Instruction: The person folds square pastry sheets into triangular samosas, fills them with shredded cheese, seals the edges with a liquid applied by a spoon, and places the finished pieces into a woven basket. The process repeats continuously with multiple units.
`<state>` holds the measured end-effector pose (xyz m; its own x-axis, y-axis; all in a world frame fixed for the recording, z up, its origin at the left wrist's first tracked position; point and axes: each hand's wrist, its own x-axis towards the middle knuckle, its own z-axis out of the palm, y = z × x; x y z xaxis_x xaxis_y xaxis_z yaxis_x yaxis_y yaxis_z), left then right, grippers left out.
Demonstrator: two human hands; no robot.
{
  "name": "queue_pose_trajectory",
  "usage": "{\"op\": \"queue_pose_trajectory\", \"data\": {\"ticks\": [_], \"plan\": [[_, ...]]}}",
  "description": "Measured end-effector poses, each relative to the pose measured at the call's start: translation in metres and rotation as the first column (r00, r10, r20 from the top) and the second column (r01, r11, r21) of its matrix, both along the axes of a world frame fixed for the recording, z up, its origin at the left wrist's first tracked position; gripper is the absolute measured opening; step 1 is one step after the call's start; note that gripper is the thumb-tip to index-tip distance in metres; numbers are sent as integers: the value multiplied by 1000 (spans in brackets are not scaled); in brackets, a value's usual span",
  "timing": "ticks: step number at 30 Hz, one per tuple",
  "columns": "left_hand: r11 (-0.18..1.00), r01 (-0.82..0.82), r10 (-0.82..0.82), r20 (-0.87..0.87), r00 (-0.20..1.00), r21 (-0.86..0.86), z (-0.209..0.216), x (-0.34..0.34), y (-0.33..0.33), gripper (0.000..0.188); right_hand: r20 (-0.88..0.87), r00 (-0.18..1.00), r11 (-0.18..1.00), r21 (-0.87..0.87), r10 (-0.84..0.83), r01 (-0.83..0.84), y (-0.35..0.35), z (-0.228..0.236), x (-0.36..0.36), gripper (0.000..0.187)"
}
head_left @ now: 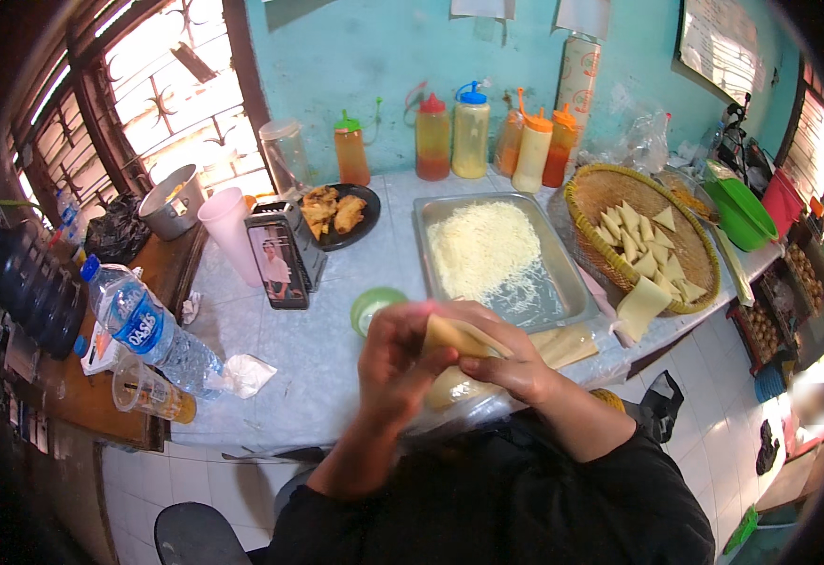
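Note:
Above the table's front edge, a pale folded pastry wrapper [459, 335] is held between my two hands. My left hand [393, 363] grips its left side, with the thumb pressed on the front. My right hand [517, 365] pinches the right side, thumb against the lower edge. Whether filling lies inside cannot be seen. Just beyond my left hand sits a small green bowl [368, 307], partly covered by it. Farther back, a metal tray [553, 303] holds white shreds like grated cheese [485, 247]. More flat wrappers [567, 347] lie by my right forearm.
At right, a woven basket [576, 215] holds several folded triangles [645, 243], with a loose wrapper sheet [641, 307] over its near rim. Sauce bottles [470, 137] line the wall. A propped phone [276, 264], black plate [367, 218] and water bottle [153, 330] stand left.

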<state>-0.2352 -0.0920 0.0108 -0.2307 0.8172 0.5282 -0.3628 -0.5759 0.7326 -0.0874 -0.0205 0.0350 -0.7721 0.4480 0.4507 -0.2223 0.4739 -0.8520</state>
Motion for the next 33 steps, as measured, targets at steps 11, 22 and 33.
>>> {"op": "queue_pose_trajectory", "data": {"ticks": [11, 22, 33], "plan": [[958, 156, -149, 49, 988, -242, 1, 90, 8, 35, -124, 681, 320, 813, -722, 487, -32, -3, 95, 65], [579, 504, -610, 69, 789, -641, -1, 153, 35, 41, 102, 597, 314, 913, -795, 261, -34, -10, 201, 56], [873, 181, -409, -478, 777, -452, -35, 209, 48, 18, 203, 898, 886, -184, -389, 425, -5, -61, 265, 59]]}}
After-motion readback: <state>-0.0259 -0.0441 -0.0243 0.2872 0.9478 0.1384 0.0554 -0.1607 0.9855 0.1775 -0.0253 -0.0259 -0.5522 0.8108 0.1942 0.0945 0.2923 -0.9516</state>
